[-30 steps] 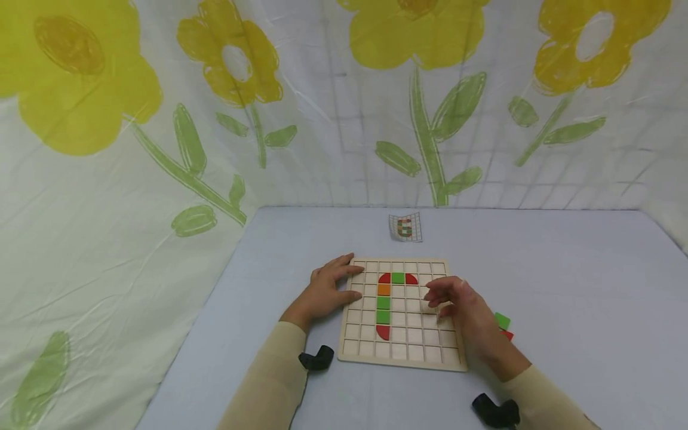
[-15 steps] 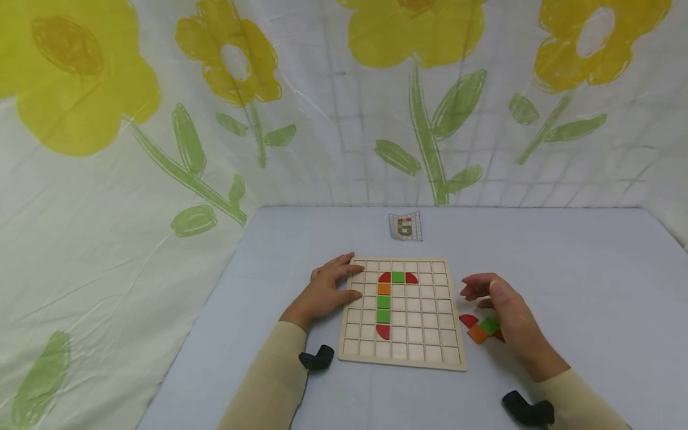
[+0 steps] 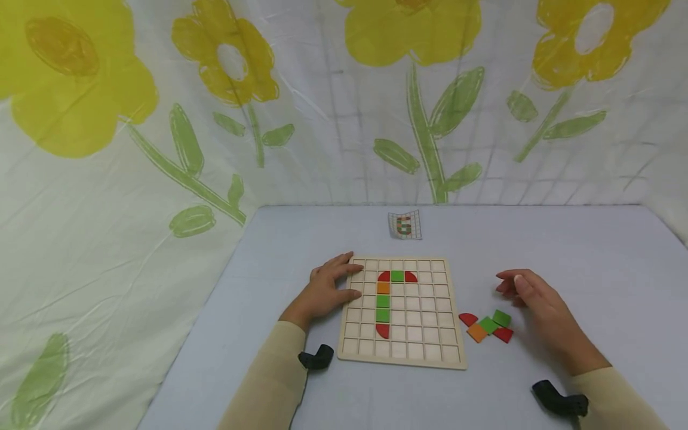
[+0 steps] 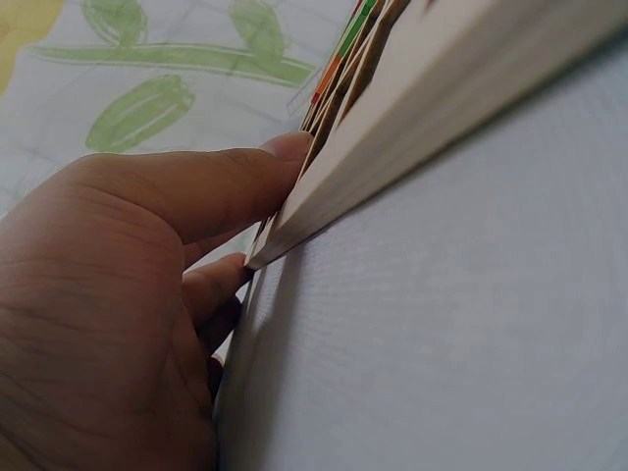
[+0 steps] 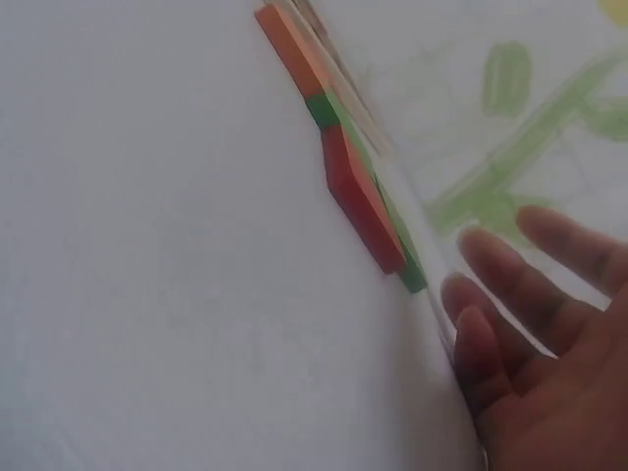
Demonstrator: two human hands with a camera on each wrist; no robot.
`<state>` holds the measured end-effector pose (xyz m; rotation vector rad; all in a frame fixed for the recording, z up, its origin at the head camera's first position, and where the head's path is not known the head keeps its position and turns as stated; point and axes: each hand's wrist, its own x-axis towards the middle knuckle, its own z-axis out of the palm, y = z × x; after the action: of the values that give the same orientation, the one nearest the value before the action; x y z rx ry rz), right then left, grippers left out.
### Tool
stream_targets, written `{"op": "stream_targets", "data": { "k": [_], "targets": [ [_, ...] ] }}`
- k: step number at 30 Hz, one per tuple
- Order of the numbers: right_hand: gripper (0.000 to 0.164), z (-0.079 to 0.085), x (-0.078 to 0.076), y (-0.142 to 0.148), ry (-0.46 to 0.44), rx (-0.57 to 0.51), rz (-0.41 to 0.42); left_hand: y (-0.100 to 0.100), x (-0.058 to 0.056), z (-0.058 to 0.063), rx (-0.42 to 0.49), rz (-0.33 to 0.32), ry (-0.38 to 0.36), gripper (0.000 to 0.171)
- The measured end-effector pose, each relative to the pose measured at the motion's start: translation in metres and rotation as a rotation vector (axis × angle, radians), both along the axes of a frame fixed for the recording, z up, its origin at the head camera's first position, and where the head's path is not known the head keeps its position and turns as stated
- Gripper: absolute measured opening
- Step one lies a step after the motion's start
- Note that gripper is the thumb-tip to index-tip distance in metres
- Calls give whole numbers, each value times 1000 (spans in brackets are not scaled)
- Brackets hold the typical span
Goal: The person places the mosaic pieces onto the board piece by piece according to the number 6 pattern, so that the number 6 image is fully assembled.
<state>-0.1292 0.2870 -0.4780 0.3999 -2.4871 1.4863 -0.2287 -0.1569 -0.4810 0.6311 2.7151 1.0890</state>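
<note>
A wooden grid board lies flat on the table. In its cells sit red quarter-round pieces, green squares and an orange square, forming a column with a short row at its top. My left hand rests at the board's left edge, fingers extended; in the left wrist view the thumb touches the rim. Right of the board lies a small group of loose pieces: red, orange and green. Beyond them my right hand hovers with relaxed fingers, holding nothing.
Behind the board lies a small paper card with a printed grid and coloured pattern. White cloth covers the table. A flower-printed curtain hangs along the back and left. Black devices sit at both wrists.
My right hand has moved right, from over the board past the loose pieces, uncovering them. My left hand and the pieces on the board have stayed put.
</note>
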Motion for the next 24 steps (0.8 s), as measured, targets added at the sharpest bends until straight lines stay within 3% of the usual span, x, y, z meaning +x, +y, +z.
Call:
{"op": "stream_targets", "data": {
  "k": [7, 15, 19, 24],
  "targets": [
    [32, -2, -5, 13, -123, 61, -14, 0, -2, -2, -8, 2, 5, 59],
    [41, 1, -5, 13, -276, 183, 7, 0, -2, -3, -11, 7, 3, 59],
    [41, 2, -6, 13, -295, 244, 36, -1, -1, -2, -7, 8, 3, 60],
    [39, 2, -5, 14, -254, 297, 62, 0, 0, -1, -5, 3, 2, 60]
  ]
}}
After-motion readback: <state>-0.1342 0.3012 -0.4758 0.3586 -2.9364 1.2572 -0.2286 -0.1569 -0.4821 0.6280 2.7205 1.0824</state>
